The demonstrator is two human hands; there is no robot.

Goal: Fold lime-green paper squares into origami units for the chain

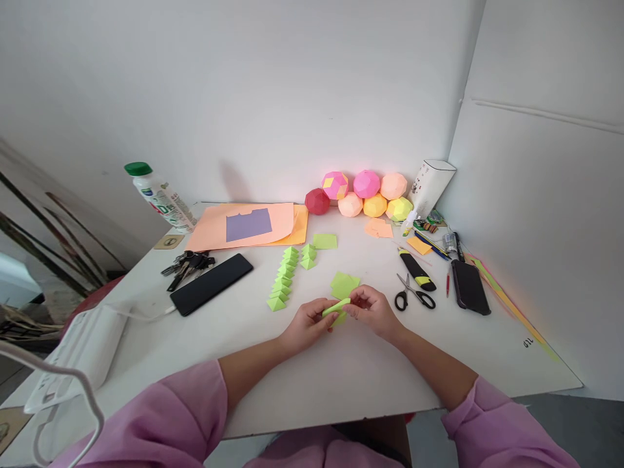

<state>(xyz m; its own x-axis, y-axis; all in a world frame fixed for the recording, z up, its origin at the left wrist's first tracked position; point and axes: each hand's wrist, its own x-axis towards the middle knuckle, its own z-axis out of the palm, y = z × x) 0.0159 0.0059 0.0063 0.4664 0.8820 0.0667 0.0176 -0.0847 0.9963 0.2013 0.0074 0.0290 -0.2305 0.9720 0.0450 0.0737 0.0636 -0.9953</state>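
Between my two hands is a folded piece of green paper (337, 307), raised just above the table. My left hand (312, 320) pinches its left end, and my right hand (373, 310) grips its right end between thumb and fingers. Flat green paper pieces (345, 285) lie on the table right behind my hands. To the left stands a row of folded green paper units (283, 279), with a shorter row of the same units (308, 255) beside it. A green paper sheet (325, 241) lies behind them.
Black-handled scissors (414, 292) and a box cutter (416, 268) lie right of my hands, a phone (470, 287) farther right. Paper balls (366, 184) are stacked against the wall. On the left are a black phone (212, 284), keys (188, 265), a bottle (160, 198) and orange sheets (209, 227).
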